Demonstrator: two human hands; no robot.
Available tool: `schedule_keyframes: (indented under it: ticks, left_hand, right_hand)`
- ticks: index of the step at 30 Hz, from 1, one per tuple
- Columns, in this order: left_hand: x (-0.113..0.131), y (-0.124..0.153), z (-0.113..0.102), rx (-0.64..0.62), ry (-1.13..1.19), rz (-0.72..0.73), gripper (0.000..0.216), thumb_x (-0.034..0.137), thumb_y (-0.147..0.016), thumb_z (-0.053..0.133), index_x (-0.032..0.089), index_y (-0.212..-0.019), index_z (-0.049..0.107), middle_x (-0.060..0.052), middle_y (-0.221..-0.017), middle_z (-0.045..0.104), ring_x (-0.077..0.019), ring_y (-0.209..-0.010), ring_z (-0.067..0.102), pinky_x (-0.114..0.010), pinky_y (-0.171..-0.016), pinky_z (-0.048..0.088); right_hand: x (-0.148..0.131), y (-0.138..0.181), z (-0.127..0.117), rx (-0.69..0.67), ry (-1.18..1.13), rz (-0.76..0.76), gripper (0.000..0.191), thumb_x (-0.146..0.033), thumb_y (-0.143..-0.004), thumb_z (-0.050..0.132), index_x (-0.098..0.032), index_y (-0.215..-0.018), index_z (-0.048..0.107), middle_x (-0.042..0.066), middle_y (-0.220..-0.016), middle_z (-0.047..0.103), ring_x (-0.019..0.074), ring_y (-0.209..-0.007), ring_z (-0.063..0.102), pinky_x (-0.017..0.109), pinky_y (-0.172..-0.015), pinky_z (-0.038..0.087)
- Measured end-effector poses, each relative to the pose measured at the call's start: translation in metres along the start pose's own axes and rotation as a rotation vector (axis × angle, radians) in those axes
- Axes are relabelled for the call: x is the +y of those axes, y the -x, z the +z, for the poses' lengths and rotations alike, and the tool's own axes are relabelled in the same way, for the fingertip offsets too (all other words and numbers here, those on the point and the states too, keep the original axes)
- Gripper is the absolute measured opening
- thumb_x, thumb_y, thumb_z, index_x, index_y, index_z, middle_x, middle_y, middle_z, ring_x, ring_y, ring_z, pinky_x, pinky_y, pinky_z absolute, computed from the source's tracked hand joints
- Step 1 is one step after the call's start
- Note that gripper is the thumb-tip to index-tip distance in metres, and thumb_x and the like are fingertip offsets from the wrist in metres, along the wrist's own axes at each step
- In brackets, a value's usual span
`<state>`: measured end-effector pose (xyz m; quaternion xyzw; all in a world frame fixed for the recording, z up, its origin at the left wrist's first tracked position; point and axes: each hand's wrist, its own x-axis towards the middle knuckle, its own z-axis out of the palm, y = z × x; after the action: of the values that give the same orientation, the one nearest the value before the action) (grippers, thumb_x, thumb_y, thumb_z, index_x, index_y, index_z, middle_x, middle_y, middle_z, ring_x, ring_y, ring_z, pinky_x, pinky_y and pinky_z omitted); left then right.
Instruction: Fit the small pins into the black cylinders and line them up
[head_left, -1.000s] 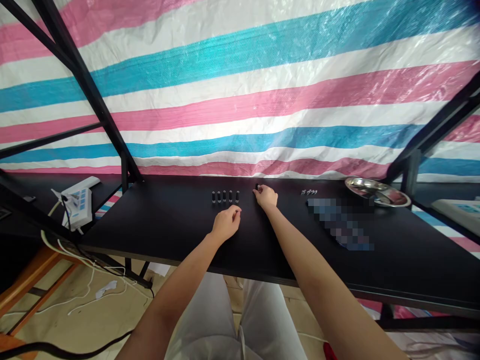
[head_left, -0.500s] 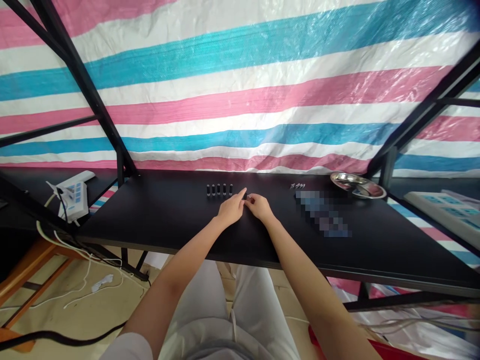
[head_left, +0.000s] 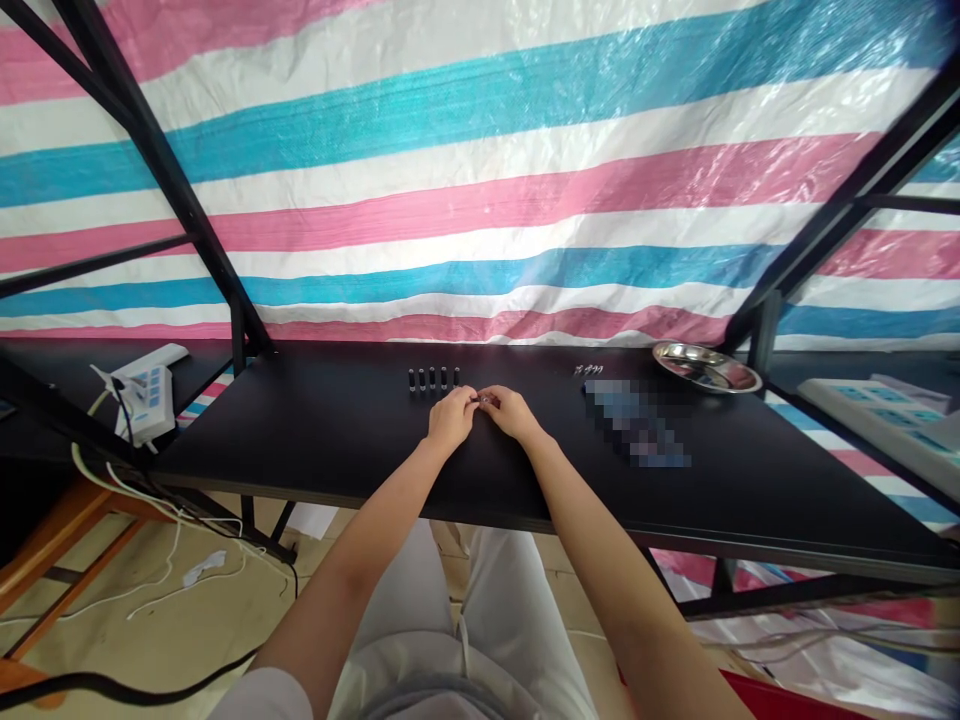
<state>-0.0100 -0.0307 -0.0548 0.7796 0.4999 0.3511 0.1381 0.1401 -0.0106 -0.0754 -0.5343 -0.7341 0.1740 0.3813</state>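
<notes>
Here the left hand [head_left: 450, 415] and the right hand [head_left: 510, 410] meet over the middle of the black bench [head_left: 337, 440], fingertips touching around a tiny piece [head_left: 484, 401] pinched between them. Both grips are narrow and closed on that piece, which is too small to identify; it sits just above the bench top, near the far half.

Just behind the left hand stands a short row of small dark cylinders [head_left: 433, 378], upright and side by side, apart from the fingers. Further right lie a few small pale bits [head_left: 592, 370], hard to make out, and next to them a blurred patch [head_left: 634, 425] hides whatever is there. Near the far right corner rests a shallow metal dish [head_left: 705, 366]; its contents cannot be told.

Black frame struts [head_left: 187, 215] rise at both sides, and a striped tarp [head_left: 480, 180] closes off the back. To the left a white power strip [head_left: 146, 390] sits on a lower shelf with cords [head_left: 150, 500] trailing to the floor; another power strip [head_left: 877, 415] lies at the right, partly cut off by the edge. Nothing stands between the hands and the row.
</notes>
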Motion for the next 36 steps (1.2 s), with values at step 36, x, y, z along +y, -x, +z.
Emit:
schedule_keyframes:
  ticks: [36]
  left_hand:
    - [0.005,-0.006,-0.006,0.309,0.433,-0.123,0.019,0.033,-0.076,0.056,0.016,-0.085,0.058,-0.001,-0.074,0.06,-0.0038,-0.045,0.043,-0.018,-0.052,0.039]
  right_hand:
    - [0.006,0.001,-0.001,0.191,0.071,-0.055,0.029,-0.027,-0.085,0.038,-0.019,-0.101,0.061,0.009,-0.099,0.064,0.02,-0.094,0.058,0.034,-0.083,0.046]
